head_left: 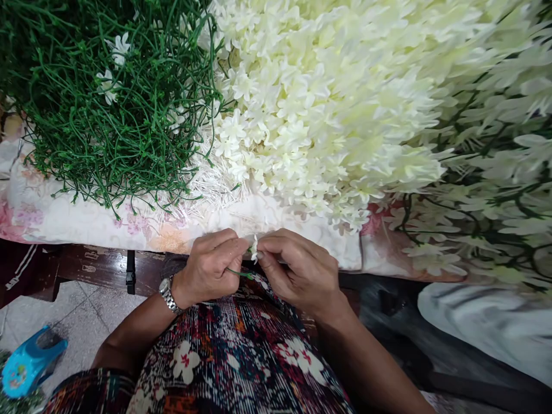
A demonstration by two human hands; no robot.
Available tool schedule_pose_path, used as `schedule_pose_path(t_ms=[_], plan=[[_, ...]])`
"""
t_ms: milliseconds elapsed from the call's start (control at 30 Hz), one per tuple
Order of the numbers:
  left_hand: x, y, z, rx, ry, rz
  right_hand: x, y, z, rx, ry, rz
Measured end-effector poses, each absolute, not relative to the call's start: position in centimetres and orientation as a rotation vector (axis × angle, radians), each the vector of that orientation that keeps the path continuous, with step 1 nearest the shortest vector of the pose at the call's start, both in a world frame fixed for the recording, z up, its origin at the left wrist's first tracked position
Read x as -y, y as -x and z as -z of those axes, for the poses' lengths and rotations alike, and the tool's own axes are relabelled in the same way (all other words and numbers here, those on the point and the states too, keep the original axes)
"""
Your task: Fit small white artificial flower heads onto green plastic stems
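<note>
My left hand (218, 261), with a metal watch (169, 294) at the wrist, is closed around a green artificial stem (240, 273). One of the stem's ends pokes out below my fingers. Between thumb and forefinger, my right hand (297, 267) pinches a small white artificial flower (254, 248), seen edge-on against the fingertips of the left. Whether the flower sits fully on the stem's tip, I cannot tell. Just beyond my hands lie a heap of green stems (125, 115) and a large pile of cream-white flowers (302, 115).
A floral cloth (107, 221) covers the table under the piles. Thin white pieces (211, 184) lie between them. At right are finished-looking flower sprays (487, 201), with a person's pale clothing (483, 322) below. A blue plastic stool (26, 368) stands on the tiled floor (95, 310).
</note>
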State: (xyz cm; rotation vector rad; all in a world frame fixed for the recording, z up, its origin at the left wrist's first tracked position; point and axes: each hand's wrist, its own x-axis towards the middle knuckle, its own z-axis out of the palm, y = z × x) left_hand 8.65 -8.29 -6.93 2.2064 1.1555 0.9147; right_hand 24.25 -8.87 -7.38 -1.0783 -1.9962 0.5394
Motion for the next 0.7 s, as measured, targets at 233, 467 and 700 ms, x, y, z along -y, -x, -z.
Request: schedule_pose_path(t_ms=[233, 467, 700], plan=[[8.28, -8.91, 6.87, -1.186, -2.279, -0.861, 8.70, -24.24, 7.82, 1.970, 1.048, -0.540], [8.30, -8.99, 6.79, -1.199, -2.244, -0.864, 8.64, -24.06, 8.07, 1.935, 1.041, -0.563], [8.35, -9.02, 6.92, -1.202, -2.236, -0.874, 8.74, -24.16, 8.06, 1.923, 1.009, -0.591]])
